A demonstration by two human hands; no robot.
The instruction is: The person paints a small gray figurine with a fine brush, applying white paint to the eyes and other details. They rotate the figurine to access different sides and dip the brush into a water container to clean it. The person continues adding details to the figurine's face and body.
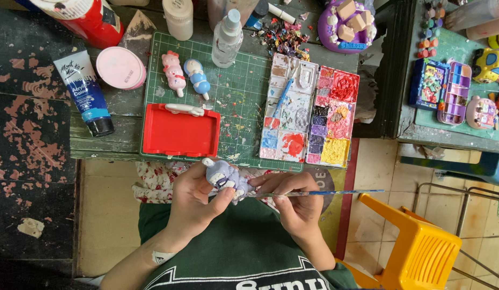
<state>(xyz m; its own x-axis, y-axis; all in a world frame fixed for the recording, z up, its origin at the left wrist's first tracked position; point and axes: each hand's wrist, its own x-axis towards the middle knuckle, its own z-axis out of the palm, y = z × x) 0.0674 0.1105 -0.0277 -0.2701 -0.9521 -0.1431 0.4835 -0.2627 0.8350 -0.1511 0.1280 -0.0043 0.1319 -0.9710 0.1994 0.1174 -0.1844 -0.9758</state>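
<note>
My left hand (194,200) grips a small lilac and white figurine (226,178) just below the table's front edge, over my lap. My right hand (296,204) pinches a thin paintbrush (335,192) with a blue handle. Its tip end points left and touches the figurine, while the handle sticks out to the right. On the green cutting mat (236,91) lie a pink figurine (174,73), a blue and white figurine (198,75) and a red tray (180,132).
An open paint palette (309,110) with a blue brush in it rests on the mat's right side. A spray bottle (227,38), a paint tube (86,91), a pink lid (120,67) and jars stand behind. A yellow plastic stool (418,247) is at my right.
</note>
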